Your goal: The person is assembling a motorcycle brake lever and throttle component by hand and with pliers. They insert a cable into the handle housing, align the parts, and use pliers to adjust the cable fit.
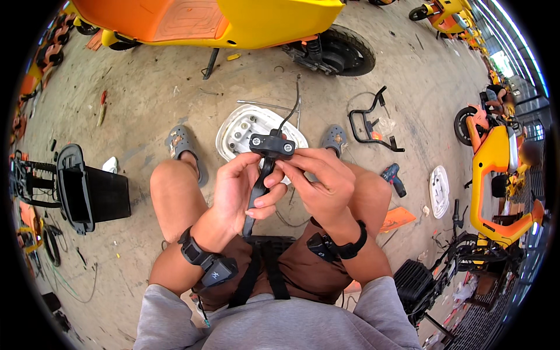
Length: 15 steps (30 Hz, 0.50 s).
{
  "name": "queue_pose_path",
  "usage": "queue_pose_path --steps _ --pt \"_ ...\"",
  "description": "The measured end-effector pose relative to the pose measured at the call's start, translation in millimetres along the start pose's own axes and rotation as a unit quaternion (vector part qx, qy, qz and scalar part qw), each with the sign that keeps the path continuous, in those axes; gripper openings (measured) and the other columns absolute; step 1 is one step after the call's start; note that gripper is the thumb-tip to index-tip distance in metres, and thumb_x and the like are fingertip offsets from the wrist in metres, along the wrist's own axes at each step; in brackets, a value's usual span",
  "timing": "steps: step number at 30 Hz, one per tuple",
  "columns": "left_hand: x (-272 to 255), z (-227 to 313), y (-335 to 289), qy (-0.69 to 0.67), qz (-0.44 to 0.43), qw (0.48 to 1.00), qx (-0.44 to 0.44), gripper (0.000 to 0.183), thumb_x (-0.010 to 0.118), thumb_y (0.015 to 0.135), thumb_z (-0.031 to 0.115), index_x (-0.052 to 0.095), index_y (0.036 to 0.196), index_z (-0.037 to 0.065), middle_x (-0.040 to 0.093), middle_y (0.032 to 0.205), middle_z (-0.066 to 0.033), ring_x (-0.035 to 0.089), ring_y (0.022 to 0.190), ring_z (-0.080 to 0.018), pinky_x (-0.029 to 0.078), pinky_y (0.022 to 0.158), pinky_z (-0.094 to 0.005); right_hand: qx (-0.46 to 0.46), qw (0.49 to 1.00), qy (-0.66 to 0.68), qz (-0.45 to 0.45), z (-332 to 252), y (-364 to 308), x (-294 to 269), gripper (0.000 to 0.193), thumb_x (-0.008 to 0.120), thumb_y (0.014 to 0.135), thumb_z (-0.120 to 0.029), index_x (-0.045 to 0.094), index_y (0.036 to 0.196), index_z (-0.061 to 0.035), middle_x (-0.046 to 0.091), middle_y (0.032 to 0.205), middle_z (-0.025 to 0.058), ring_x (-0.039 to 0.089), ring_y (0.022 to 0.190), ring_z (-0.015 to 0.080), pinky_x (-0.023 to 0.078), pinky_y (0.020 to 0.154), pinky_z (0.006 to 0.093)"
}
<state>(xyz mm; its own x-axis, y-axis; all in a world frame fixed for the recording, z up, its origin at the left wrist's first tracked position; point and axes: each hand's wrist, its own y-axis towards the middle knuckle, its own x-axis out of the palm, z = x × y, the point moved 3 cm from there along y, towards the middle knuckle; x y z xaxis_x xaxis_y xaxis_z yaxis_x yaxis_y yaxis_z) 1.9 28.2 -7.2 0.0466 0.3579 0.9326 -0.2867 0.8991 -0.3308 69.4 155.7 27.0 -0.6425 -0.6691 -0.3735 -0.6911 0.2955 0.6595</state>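
Note:
A black brake lever (272, 146) with a clamp block and two silver bolts is held up between my hands, above my spread knees. Its blade slants down toward my lap, and a thin black cable (290, 112) rises from the clamp. My left hand (233, 189) wraps its fingers around the blade just below the clamp. With bent fingers, my right hand (322, 181) pinches the clamp's right underside; its fingertips are partly hidden. Beneath the lever, a white plastic shell (224, 135) lies on the floor with small parts in it.
A yellow and orange scooter (256, 23) stands ahead. On the right are a black tubular bracket (353, 122), a cordless drill (394, 179), an orange panel (398, 219) and a white panel (438, 192). Left lie a black bin (108, 192) and a red-handled tool (102, 108).

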Motion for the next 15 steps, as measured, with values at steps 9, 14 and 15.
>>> queue_pose_path --steps 9,14,15 --pt "-3.5 -1.2 1.5 -0.01 -0.018 1.0 -0.007 0.034 0.038 0.098 0.035 0.045 0.116 0.007 0.045 0.078 -0.0042 0.038 0.047 -0.0131 0.023 0.031 -0.022 0.163 0.983 0.09 0.003 10.9 -5.0 5.5 0.01 0.079 0.071 0.004 0.073 0.08 0.0019 0.071 0.081 0.0087 0.064 0.072 0.0134 0.047 0.061 0.0235" --pt "-6.2 -0.9 1.0 0.0 -0.031 1.0 -0.004 0.034 0.038 0.099 0.036 0.049 0.1 0.003 0.047 0.078 -0.0045 0.037 0.046 -0.0129 0.023 0.031 -0.0222 0.188 0.98 0.063 -0.026 5.1 0.1 2.8 0.011 0.079 0.073 0.001 0.073 0.082 0.0023 0.071 0.08 0.0084 0.065 0.069 0.0132 0.049 0.059 0.0247" --pt "-6.1 -1.0 1.2 -0.004 -0.031 0.999 -0.006 0.034 0.038 0.099 0.036 0.049 0.1 0.003 0.047 0.078 -0.0046 0.037 0.046 -0.0128 0.023 0.031 -0.0222 0.185 0.98 0.062 -0.032 4.9 0.9 2.9 0.011 0.079 0.073 0.001 0.073 0.082 0.0027 0.071 0.08 0.0093 0.067 0.069 0.0141 0.051 0.06 0.0256"
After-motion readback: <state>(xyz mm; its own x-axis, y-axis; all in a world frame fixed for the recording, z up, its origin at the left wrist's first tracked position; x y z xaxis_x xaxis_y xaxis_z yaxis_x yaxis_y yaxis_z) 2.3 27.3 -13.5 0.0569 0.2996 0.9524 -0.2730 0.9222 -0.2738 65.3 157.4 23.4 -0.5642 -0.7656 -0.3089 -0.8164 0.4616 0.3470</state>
